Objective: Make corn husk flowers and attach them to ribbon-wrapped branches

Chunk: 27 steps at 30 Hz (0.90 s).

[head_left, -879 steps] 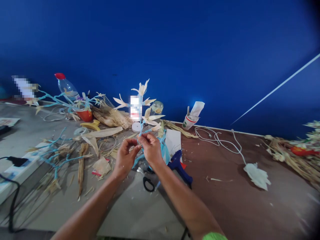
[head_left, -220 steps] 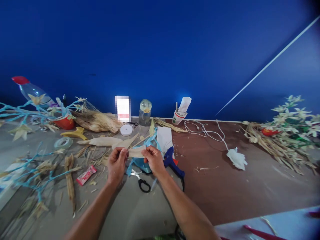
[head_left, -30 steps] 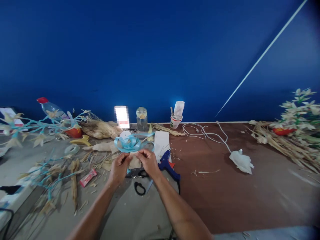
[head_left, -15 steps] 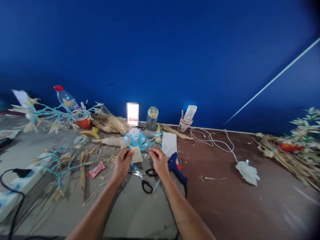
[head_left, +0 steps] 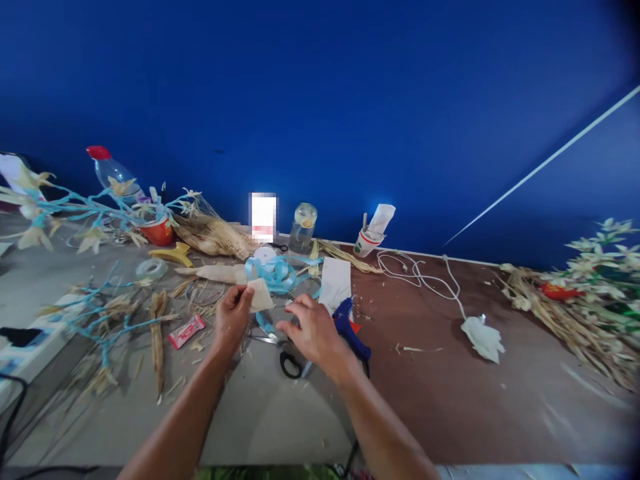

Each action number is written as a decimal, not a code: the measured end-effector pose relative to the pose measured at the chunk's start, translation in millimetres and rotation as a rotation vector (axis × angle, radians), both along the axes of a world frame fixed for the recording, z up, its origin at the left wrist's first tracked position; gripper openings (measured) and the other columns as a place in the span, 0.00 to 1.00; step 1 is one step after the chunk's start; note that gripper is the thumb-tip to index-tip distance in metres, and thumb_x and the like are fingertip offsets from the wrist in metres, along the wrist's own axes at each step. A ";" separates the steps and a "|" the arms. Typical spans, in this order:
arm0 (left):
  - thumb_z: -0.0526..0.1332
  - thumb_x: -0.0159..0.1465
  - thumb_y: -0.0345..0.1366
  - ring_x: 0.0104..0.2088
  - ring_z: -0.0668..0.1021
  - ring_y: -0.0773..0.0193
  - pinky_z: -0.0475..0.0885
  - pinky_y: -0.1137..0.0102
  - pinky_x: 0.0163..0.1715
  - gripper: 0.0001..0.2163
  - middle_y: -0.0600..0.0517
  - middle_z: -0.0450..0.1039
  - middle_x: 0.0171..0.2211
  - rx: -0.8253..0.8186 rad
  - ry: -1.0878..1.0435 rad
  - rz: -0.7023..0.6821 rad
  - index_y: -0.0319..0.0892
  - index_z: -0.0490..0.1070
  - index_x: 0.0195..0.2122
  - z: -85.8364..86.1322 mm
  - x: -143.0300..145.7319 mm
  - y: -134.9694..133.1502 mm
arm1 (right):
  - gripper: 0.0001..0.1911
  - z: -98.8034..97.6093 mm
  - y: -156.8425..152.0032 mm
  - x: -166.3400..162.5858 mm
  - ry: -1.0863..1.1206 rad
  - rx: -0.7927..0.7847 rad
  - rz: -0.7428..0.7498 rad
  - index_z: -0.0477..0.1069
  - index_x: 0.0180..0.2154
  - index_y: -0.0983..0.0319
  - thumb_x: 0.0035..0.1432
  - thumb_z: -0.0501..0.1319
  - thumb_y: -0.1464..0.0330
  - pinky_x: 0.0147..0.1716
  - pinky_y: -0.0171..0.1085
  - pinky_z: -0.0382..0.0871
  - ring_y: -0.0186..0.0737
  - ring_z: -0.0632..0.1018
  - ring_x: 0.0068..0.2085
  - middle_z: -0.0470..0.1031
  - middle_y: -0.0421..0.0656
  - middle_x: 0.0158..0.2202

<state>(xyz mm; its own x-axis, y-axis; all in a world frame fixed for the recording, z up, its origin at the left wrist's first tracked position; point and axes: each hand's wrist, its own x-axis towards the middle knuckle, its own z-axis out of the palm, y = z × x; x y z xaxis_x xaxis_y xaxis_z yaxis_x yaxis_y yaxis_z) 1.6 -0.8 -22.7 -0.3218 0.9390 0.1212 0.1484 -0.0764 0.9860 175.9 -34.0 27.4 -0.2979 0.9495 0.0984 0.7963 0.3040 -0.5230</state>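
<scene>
Head view, the only one: left hand pinches a small pale piece at its left side, thumb against fingers, held up over the counter about midway between back and front edges. Right hand half open, thumb and fingers parted, nothing visible in its grip; it hangs over the scissors, contact cannot be told. Looks done: upper blue branches with pale blooms, at a red cup near the back edge, left. Lower blue branches lie nearer the front edge, left; finished or not, unclear. Looks unfinished: the pale piece, flat and joined to no stem, so probably early in its working. Blue ribbon sits loosely looped, a long pale strip beside it, apparently unused.
</scene>
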 end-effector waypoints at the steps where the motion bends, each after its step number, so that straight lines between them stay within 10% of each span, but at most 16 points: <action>1: 0.59 0.56 0.42 0.24 0.65 0.68 0.61 0.74 0.24 0.10 0.55 0.66 0.22 0.009 0.004 0.012 0.40 0.71 0.29 0.2 -0.8 0.4 | 0.12 2.2 -5.9 1.1 -0.081 -0.030 0.081 0.74 0.39 0.60 0.54 0.61 0.61 0.40 0.38 0.63 0.43 0.73 0.40 0.73 0.46 0.39; 7: 0.59 0.56 0.42 0.23 0.64 0.69 0.59 0.74 0.23 0.11 0.55 0.64 0.21 0.011 -0.030 0.035 0.39 0.70 0.28 1.2 -0.4 1.6 | 0.11 -9.5 -34.4 5.1 -0.479 -0.033 0.240 0.72 0.39 0.62 0.54 0.60 0.65 0.40 0.42 0.63 0.48 0.72 0.42 0.72 0.50 0.39; 16: 0.63 0.53 0.43 0.22 0.64 0.70 0.58 0.75 0.22 0.12 0.56 0.63 0.19 -0.022 -0.094 -0.295 0.38 0.72 0.23 -2.3 6.0 1.7 | 0.13 -14.3 -32.3 -1.1 -0.520 -0.001 0.272 0.68 0.42 0.65 0.52 0.55 0.74 0.41 0.42 0.61 0.47 0.73 0.39 0.73 0.51 0.37; 23: 0.68 0.47 0.44 0.22 0.67 0.72 0.62 0.77 0.22 0.14 0.55 0.69 0.21 0.043 -0.389 -0.042 0.38 0.73 0.26 -1.6 -4.6 8.1 | 0.09 1.9 -22.7 13.5 -0.399 -0.058 0.283 0.69 0.39 0.65 0.55 0.54 0.72 0.42 0.42 0.61 0.45 0.73 0.40 0.74 0.50 0.37; 27: 0.69 0.45 0.42 0.14 0.60 0.77 0.56 0.79 0.15 0.14 0.60 0.65 0.17 -0.011 -0.667 0.110 0.40 0.70 0.27 5.7 -12.5 10.0 | 0.14 6.3 -6.4 29.9 0.051 -0.323 0.255 0.69 0.41 0.61 0.49 0.58 0.73 0.39 0.36 0.63 0.37 0.72 0.37 0.73 0.43 0.36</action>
